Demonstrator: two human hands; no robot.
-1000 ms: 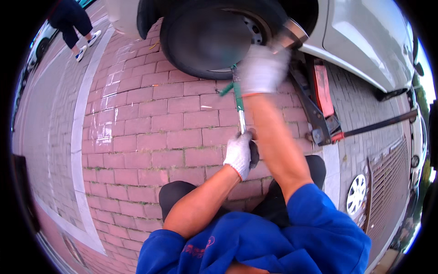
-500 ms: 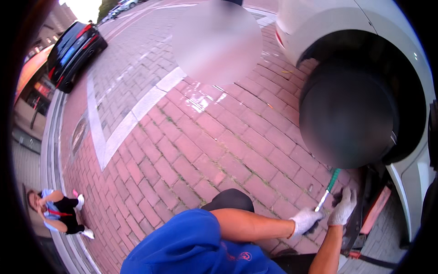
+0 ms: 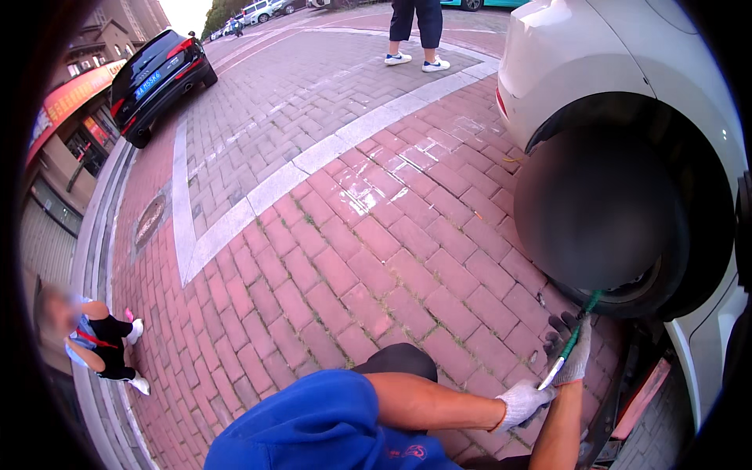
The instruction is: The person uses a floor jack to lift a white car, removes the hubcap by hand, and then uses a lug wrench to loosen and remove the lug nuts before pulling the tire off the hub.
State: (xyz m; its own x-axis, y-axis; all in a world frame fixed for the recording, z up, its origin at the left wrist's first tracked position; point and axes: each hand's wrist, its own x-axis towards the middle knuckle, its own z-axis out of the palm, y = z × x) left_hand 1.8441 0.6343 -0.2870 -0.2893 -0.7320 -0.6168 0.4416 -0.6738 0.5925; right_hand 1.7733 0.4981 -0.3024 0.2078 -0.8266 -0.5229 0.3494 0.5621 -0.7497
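My left hand (image 3: 523,403), in a white knit glove with dark fingers, is closed round the silver end of a slim green-and-silver bar (image 3: 571,345). The bar slants up and away, its green tip overlapping the lower edge of the wheel (image 3: 667,296). My right hand (image 3: 578,362), gloved alike, is against the bar's green part, with the bar crossing its palm and the dark fingers stretched out to the left. Much of the wheel is blurred; it sits inside the arch of a white car (image 3: 565,70). Whether the tip touches the tyre I cannot tell.
Beside the wheel lies a red bar-like part (image 3: 641,401) near the car's sill. A person in a red scarf (image 3: 102,337) is at the left by the steps. Another person's legs (image 3: 417,23) stand at the back. A black car (image 3: 160,82) is parked far left on brick paving (image 3: 376,290).
My right hand has come up to the bar, which has moved up and right toward the wheel's lower edge. My left hand keeps hold of its silver end. The head view has shifted slightly.
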